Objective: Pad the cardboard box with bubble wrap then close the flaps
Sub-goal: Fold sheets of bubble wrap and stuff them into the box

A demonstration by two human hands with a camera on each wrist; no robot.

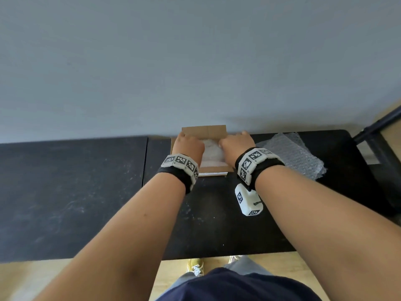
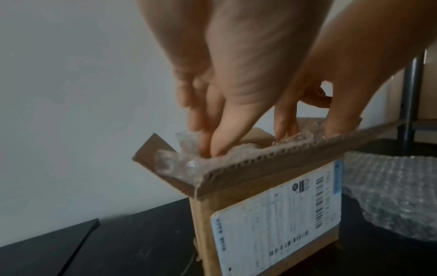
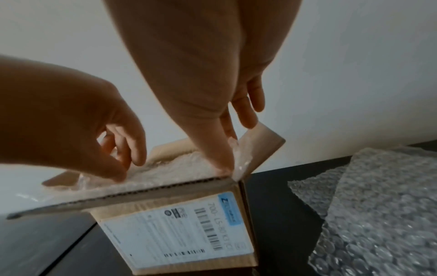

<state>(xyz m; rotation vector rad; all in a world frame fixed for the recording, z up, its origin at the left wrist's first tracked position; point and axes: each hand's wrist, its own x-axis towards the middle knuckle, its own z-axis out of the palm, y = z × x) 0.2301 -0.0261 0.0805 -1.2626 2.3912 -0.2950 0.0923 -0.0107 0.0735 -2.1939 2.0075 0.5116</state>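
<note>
Both hands, left hand (image 1: 191, 145) and right hand (image 1: 235, 144), push straight fingers (image 2: 214, 145) down into the bubble wrap (image 3: 179, 168). That seats padding inside the box (image 3: 189, 233), flaps open.

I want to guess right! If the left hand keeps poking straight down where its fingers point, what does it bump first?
The bubble wrap inside the cardboard box. The left hand points down into it; its fingers already press that wrap.

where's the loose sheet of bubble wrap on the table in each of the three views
Head: loose bubble wrap right of the cardboard box, upper right of centre.
Left wrist: far right edge, beside the box.
Right wrist: lower right.
Shared landmark: the box's white shipping label.
</note>
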